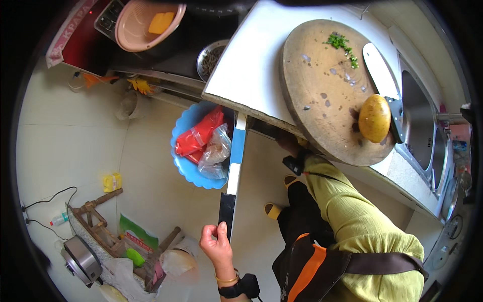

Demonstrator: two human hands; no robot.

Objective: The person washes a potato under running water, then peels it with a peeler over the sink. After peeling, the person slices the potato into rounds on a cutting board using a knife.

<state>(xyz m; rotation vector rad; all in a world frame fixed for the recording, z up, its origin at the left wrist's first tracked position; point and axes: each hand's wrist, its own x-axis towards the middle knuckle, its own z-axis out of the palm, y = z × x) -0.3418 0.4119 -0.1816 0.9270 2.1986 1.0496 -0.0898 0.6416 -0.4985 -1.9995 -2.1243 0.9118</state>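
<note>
My left hand (pixel 217 243), with a bracelet and a black wrist device, grips the end of an open cabinet door (pixel 234 173). The door is seen edge-on in white, blue and black sections. My right hand (pixel 288 143) reaches under the counter edge, mostly in shadow and hidden by the countertop. A bit of something yellow shows beside it; what the hand holds cannot be made out. Above it, a round wooden chopping board (pixel 313 102) bears a potato (pixel 374 118), a kitchen knife (pixel 381 71) with a black handle, and chopped green herbs (pixel 339 42).
Behind the door stands a blue scalloped bin (pixel 181 166) with red and clear plastic bags. A pink basket (pixel 128 34) and a metal bowl (pixel 203 56) sit on the dark stovetop. The sink (pixel 417 113) is at right. A rice cooker (pixel 81 260) and wooden furniture stand lower left.
</note>
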